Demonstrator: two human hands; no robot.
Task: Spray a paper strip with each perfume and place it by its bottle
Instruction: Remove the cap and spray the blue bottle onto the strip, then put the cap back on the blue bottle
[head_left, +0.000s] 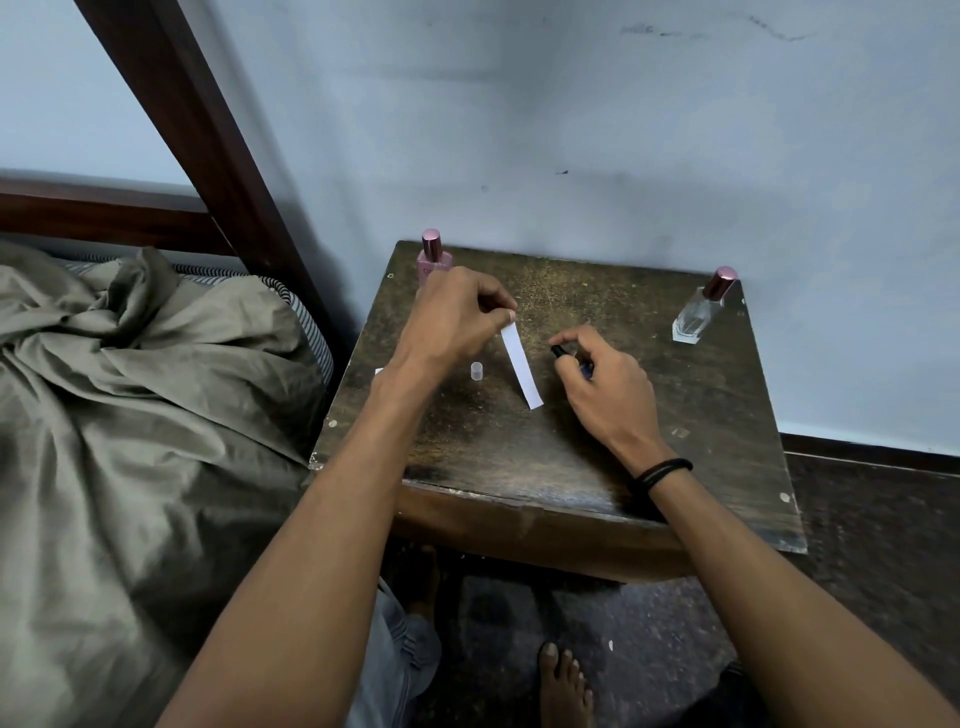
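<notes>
The left hand (457, 312) pinched the paper strip (521, 366) by its far end, dangling it so the right hand (605, 384), curled round a dark spray bottle (563, 353), could mist it.

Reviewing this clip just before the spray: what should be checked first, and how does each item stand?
1. Paper strip pinched by left hand: ok.
2. Small dark bottle gripped in right hand: ok.
3. Sprayer uncapped, clear cap standing on table: ok.
4. Nozzle aimed at strip: cannot tell.
5. Pink bottle and clear bottle upright, capped: ok.
</notes>
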